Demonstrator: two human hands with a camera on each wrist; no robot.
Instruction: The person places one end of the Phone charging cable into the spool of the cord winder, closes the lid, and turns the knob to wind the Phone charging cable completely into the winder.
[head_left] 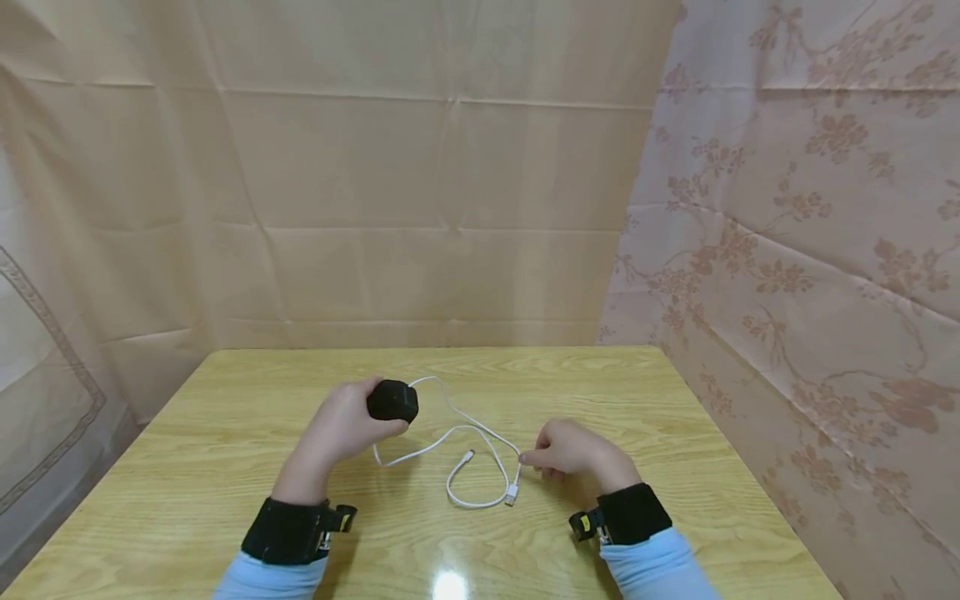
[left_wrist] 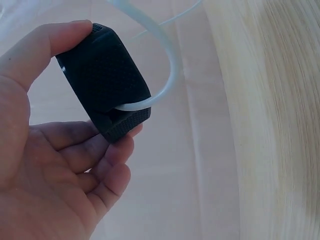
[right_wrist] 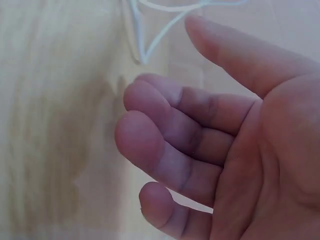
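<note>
Between thumb and fingers, my left hand [head_left: 347, 421] holds a small black block [head_left: 392, 401] above the table. In the left wrist view, a white cable [left_wrist: 172, 65] curves out of a recess in the block [left_wrist: 102, 75]. The white USB cable [head_left: 480, 427] spreads in loose loops across the middle of the table. Its USB plug [head_left: 512, 495] and slimmer connector [head_left: 468, 457] both lie on the tabletop. My right hand [head_left: 567, 450] is beside a cable bend, fingertips right at it. In the right wrist view, its thumb stands apart from the loosely bent fingers [right_wrist: 140, 135].
The light wooden table [head_left: 637, 550] reaches back to a beige curtain [head_left: 375, 208]. A floral cloth [head_left: 810, 250] hangs along the right side. Black wrist straps with small cameras sit on both wrists.
</note>
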